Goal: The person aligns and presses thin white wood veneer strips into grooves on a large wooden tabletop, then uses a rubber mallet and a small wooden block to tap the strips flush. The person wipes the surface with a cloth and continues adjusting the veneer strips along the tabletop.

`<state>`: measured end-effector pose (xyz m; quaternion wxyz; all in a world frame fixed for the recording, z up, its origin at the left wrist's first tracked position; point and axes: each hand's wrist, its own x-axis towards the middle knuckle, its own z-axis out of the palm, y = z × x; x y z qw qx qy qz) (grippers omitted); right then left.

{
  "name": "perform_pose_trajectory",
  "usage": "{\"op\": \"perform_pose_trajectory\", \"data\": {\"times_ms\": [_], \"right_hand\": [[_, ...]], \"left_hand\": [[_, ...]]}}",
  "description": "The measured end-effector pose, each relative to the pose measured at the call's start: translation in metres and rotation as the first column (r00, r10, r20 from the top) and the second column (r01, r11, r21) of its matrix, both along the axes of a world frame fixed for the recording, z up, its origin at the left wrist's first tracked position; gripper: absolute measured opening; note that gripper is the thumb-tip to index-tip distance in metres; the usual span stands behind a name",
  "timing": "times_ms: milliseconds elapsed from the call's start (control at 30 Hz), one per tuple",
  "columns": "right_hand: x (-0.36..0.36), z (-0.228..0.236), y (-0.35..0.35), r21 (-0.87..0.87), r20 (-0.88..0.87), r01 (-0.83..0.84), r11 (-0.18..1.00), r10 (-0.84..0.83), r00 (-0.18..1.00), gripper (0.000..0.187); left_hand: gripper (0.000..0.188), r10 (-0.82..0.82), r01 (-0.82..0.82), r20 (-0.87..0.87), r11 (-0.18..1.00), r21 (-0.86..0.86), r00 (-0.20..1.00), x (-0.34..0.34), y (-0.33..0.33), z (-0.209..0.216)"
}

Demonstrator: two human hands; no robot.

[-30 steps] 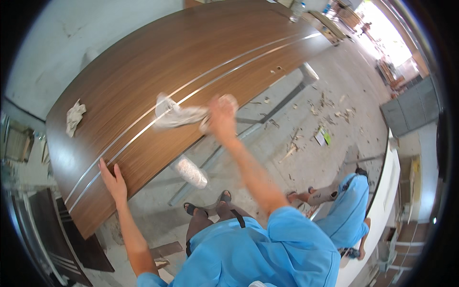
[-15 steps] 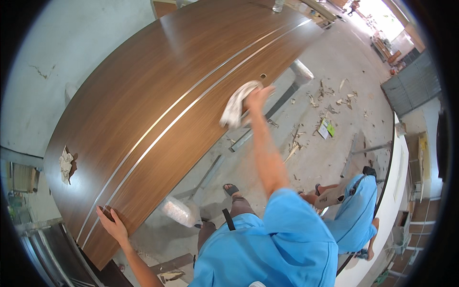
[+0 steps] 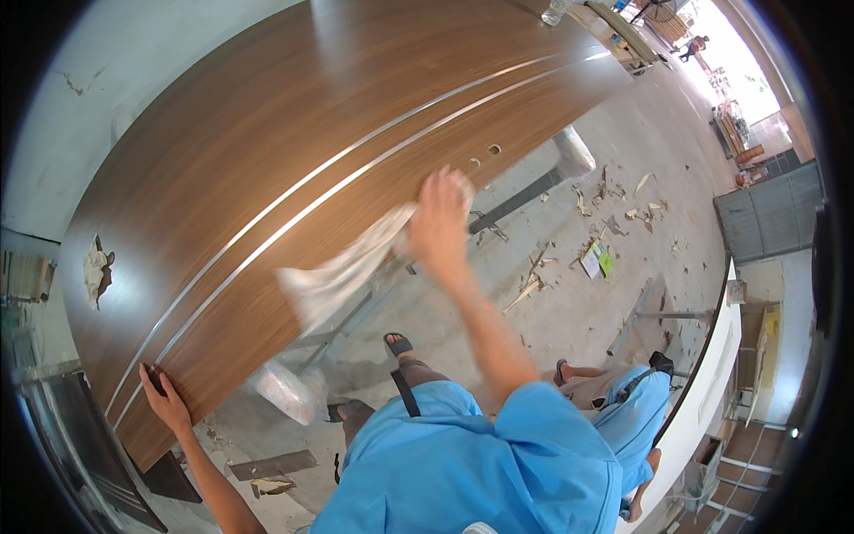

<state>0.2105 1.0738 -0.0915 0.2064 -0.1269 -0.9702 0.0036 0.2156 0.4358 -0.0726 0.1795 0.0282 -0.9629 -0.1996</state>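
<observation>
- Left hand (image 3: 166, 400), one, at 8 o'clock from the view's centre: flat on the panel's near edge, fingers extended and released, holding nothing.
- Right hand (image 3: 442, 227), one, just off centre toward 12 o'clock: blurred, fingers grasping one end of the cloth at the panel's near edge.
- Cloth (image 3: 336, 274), one, pale: its blurred tail runs from the right hand toward 8 o'clock, over the panel; whether the tail touches cannot be told.
- Panel (image 3: 240, 169), one, brown, sweeping from 8 to 1 o'clock; it bears two parallel silvery strips (image 3: 331, 193) and, toward 1 o'clock, two small round holes (image 3: 494, 150).
- Scrap (image 3: 94, 271), one, crumpled, on the panel at 9 o'clock.
- Wrapped pads, two: one (image 3: 289, 392) between 7 and 8 o'clock, one (image 3: 578, 151) at 2 o'clock.
- Co-worker (image 3: 632, 418), one, in blue, at 4 o'clock.
- Leaflet (image 3: 592, 259), one, white and green, on the floor at 3 o'clock.
- Bottle (image 3: 556, 12), one, clear, at 1 o'clock.
</observation>
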Motion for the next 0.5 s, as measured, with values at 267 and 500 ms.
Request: {"op": "perform_pose_trajectory", "data": {"times_ms": [267, 500], "right_hand": [[-0.061, -0.035, 0.076, 0.247, -0.043, 0.106, 0.963, -0.099, 0.994, 0.060], [0.030, 0.001, -0.285, -0.370, -0.063, -0.817, 0.443, 0.865, 0.497, 0.058]], "left_hand": [[0.051, -0.028, 0.026, -0.032, 0.999, -0.043, 0.999, 0.001, -0.009, -0.004], [0.044, 0.039, -0.033, -0.049, 0.992, 0.124, 0.998, 0.009, -0.005, -0.004]]}}
